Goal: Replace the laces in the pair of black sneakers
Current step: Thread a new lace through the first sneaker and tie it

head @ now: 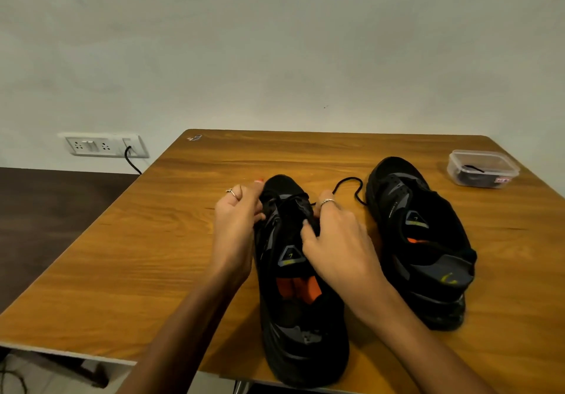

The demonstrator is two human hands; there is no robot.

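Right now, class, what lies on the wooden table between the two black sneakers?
In the head view, a loose black lace curls on the wooden table between the nearer black sneaker and the farther black sneaker, by the right hand.

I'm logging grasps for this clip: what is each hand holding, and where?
Both hands grip the left sneaker at its lace area: left hand on its left side, right hand on its right, at the black lace.

Black sneakers with orange insoles on a wood-grain brown table.
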